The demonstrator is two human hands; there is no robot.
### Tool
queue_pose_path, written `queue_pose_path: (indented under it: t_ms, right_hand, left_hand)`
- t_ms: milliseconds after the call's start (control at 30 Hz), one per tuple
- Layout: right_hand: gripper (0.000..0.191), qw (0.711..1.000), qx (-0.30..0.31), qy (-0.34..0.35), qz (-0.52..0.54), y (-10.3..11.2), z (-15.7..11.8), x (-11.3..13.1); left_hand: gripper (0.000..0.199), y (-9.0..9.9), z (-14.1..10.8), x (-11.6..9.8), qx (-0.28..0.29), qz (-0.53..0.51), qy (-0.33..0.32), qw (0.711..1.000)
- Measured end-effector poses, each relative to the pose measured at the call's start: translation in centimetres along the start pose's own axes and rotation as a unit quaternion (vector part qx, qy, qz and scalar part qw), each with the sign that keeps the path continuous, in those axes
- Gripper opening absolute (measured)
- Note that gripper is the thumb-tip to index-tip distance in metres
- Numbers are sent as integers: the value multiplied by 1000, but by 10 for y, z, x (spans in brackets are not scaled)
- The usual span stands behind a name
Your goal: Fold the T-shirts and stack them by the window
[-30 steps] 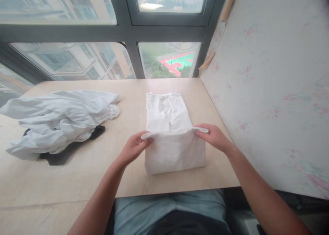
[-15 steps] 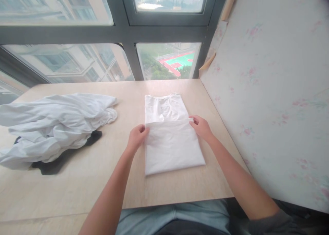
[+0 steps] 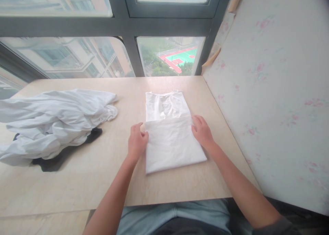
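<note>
A white shirt (image 3: pixel 172 142) lies flat on the wooden table, its lower part folded up over the body and its neckline toward the window. At the left end of the fold's upper edge is my left hand (image 3: pixel 138 139), thumb and fingers apart beside the cloth. My right hand (image 3: pixel 202 130) rests at the right edge of the shirt, thumb apart from the fingers, with nothing gripped between them.
On the left of the table (image 3: pixel 102 183) is a rumpled pile of white cloth (image 3: pixel 59 121), with a black cloth (image 3: pixel 55 163) partly under it. A window frame (image 3: pixel 164 26) borders the far edge. The flowered wall (image 3: pixel 269 91) runs along the right side.
Both hands have let go of the fold's upper corners and opened. The folded edge now lies down on the shirt. The camera view has shifted slightly.
</note>
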State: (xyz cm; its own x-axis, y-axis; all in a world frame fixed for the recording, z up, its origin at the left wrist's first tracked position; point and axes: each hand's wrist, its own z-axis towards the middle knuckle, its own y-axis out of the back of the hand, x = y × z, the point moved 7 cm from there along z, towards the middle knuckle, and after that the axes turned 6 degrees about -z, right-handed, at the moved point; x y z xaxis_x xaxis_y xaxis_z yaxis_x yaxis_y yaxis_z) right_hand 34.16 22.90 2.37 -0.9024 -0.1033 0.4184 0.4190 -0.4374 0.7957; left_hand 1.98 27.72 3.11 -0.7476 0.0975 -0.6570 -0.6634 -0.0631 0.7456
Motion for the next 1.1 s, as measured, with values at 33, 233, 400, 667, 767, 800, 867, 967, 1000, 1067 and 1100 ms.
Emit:
queue_pose_path:
  t_ms: [33,233,400,667,767,800,867,967,1000,1067,1100]
  right_hand:
    - [41,999,-7,31,-16,8,-12,5]
    - [38,982,47,180,24,39,-88,42]
    - [38,955,164,246,21,41,-118,59]
    - [46,948,177,263,9,46,-117,43]
    - [47,956,148,255,6,48,-113,37]
    - [47,958,140,252,6,48,-112,36]
    - [47,959,134,250,2,49,-110,35]
    - [48,958,137,251,-2,49,-108,33]
    - [48,959,133,249,-1,49,-107,31]
    - [48,963,120,242,1,51,-106,28]
    - [48,964,114,240,4,51,-105,27]
  left_hand:
    - [45,2,-12,-6,-2,14,-25,1000]
    - [32,-9,-108,-51,97,128,-313,936]
    - [58,-18,-153,-48,165,178,-382,892]
    - [32,-8,-145,-35,116,170,-377,903]
    - [41,-2,-139,-33,119,170,-379,902]
    - [43,0,-135,-32,121,170,-376,903]
    - [46,4,-129,-30,120,170,-368,906]
    - [43,9,-122,-27,112,154,-366,911]
    - [41,11,-122,-26,109,144,-370,911]
    - [38,12,-123,-23,101,121,-382,910]
    - [37,13,-123,-21,98,111,-386,910]
